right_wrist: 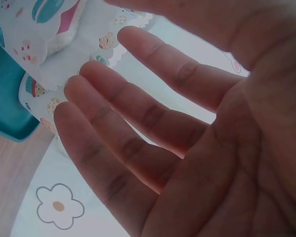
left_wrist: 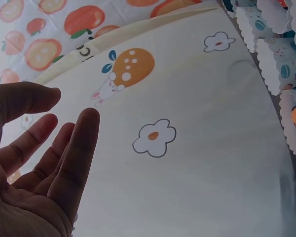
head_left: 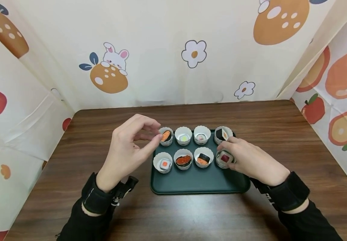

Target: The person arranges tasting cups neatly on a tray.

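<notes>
On the dark green tray [head_left: 191,184] stand two rows of white scalloped paper cups, each with a small sushi piece inside. My right hand [head_left: 253,160] is at the front right cup [head_left: 220,165], its fingertips close around the rim. That cup holds a roll [head_left: 225,157] with a dark red centre. In the right wrist view the fingers are nearly straight beside the printed cups. Over the tray's left side hovers my left hand [head_left: 129,144], loosely bent and holding nothing, its thumb tip overlapping the back left cup [head_left: 168,143] with an orange-topped piece [head_left: 166,135].
A brown wooden table [head_left: 101,187] carries the tray. Fruit-and-flower printed cloth [head_left: 161,77] rises behind the table and on both sides. In the back right cup a white-and-black piece [head_left: 222,134] sits near the right hand.
</notes>
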A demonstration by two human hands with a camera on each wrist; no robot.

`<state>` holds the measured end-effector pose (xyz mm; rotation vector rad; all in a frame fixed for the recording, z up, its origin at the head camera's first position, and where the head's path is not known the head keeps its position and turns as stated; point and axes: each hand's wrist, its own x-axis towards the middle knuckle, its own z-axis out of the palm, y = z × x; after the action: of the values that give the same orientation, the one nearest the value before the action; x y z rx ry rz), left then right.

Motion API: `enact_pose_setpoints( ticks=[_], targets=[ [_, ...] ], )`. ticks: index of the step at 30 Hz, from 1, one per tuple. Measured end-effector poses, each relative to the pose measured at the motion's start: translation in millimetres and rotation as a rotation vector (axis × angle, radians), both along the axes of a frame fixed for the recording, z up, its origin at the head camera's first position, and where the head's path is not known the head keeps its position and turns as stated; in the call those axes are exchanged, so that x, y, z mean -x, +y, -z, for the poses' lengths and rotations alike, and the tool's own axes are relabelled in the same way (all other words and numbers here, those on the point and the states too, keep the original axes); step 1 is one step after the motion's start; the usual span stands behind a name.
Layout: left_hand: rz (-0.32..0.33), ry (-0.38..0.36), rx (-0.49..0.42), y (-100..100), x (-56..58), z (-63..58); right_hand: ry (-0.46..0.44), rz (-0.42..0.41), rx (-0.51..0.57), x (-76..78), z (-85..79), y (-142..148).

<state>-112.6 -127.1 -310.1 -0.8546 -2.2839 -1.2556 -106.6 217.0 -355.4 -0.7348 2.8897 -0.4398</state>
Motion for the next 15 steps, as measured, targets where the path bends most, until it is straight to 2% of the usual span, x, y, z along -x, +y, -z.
enact_pose_setpoints(
  ticks=[9, 15],
  targets=[
    [0.003, -0.052, 0.029, -0.7, 0.0, 4.2, 0.008, -0.008, 0.001, -1.2, 1.0, -2.6],
    [-0.026, -0.058, 0.115, 0.1, 3.2, 9.1, 0.063, -0.009, 0.000, -3.1, -5.4, -1.2]
  ],
)
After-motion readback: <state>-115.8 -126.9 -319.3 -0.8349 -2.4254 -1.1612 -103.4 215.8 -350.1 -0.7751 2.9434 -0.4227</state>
